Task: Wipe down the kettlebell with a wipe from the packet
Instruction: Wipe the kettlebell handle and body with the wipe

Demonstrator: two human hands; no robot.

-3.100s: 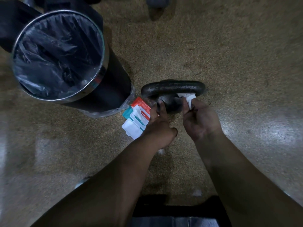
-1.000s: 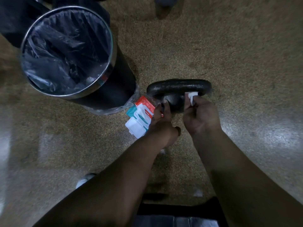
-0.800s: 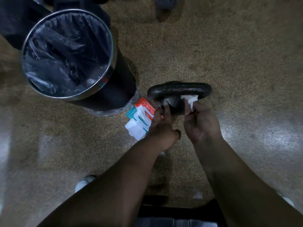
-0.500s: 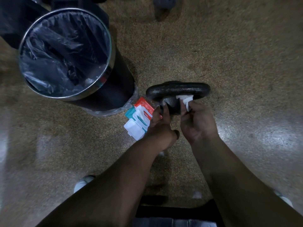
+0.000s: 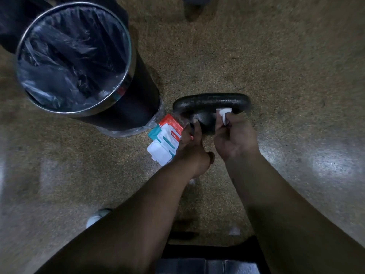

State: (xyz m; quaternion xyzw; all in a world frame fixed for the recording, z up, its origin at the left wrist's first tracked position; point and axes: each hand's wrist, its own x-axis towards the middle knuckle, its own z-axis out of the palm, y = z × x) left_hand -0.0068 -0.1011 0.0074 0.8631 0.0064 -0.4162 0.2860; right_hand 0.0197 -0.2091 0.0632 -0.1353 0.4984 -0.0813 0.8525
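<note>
The kettlebell (image 5: 211,99) stood on the speckled floor (image 5: 256,56), near the lined bin (image 5: 136,107). The right hand (image 5: 236,137) pinched a white wipe (image 5: 224,114) against it under the handle; the left hand (image 5: 191,149) pressed straight fingers on its body, the open packet (image 5: 166,139) just beside

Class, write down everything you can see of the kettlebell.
The kettlebell is black, metal by its look, with a thick looped handle above a rounded body. It stands upright on the speckled floor, beside the wipe packet. The right hand holds a white wipe against it; the left hand touches its body.
</note>
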